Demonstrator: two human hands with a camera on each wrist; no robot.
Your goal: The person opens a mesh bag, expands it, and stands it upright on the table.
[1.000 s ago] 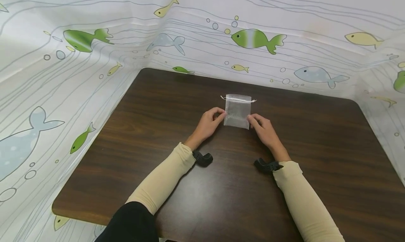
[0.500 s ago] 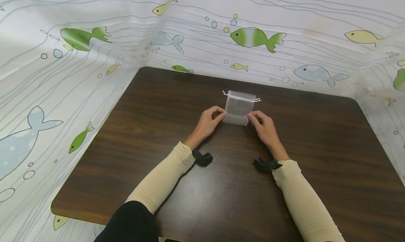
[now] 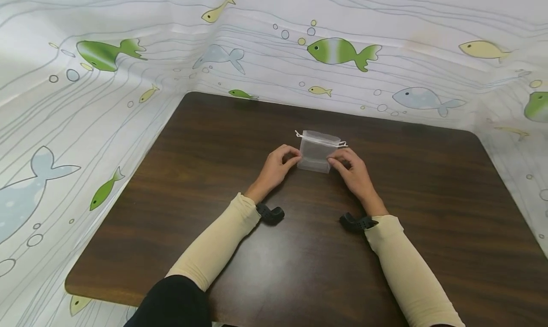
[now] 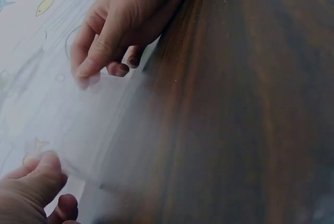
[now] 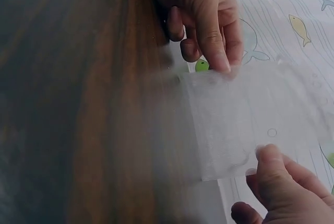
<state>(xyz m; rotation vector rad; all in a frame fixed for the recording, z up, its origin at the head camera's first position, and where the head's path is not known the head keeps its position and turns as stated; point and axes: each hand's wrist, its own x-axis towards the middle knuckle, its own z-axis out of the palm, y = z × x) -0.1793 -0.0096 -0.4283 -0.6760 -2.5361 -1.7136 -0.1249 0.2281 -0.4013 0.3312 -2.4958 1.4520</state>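
Observation:
A small sheer white drawstring pouch (image 3: 316, 152) is held by its two side edges over the far middle of the table. My left hand (image 3: 276, 168) pinches its left edge between thumb and forefinger. On the opposite edge, the thumb and fingertips of my right hand (image 3: 352, 170) pinch the fabric. White cords stick out at both sides near the pouch's top, and its lower part looks folded or doubled. In the right wrist view the see-through pouch (image 5: 224, 119) is stretched flat between both hands. The left wrist view shows the pouch (image 4: 86, 125) blurred.
The dark wood-grain table (image 3: 214, 141) extends around both forearms. White sheeting printed with fish (image 3: 342, 51) stands behind and at the sides of it. A black curved mount sits on each wrist, the left one (image 3: 270, 214) and the right one (image 3: 356, 222).
The pouch tipped its top backward and right, then shifted slightly left and down in view. Both hands kept their pinch; the right hand moved slightly left.

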